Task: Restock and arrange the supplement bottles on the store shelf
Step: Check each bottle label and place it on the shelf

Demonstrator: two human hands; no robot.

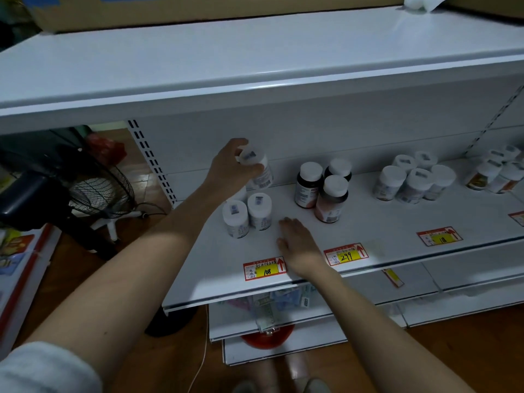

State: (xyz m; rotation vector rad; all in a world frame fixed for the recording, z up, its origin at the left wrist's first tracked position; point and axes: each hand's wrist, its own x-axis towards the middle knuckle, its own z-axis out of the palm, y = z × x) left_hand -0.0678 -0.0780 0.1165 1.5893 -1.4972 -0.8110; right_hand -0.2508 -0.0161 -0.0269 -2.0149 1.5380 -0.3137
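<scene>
Dim light falls on a white shelf (368,222) with price tags along its front lip, the "108" tag (265,270) nearest. Just behind that tag the right hand (297,245) lies flat on the shelf, fingers straight, holding nothing. Beyond it to the left stand two white bottles (248,214), side by side. Behind them the left hand (231,165) clamps its fingers and thumb round the cap of a tilted bottle (258,168), which I judge is lifted clear of the shelf, above and behind the pair.

Gripped only by the cap and leaning, it could slip or swing. Set down carelessly, it could knock the pair forward toward the lip. To the right of the pair, well apart, dark bottles (320,188) are safe from that.
</scene>
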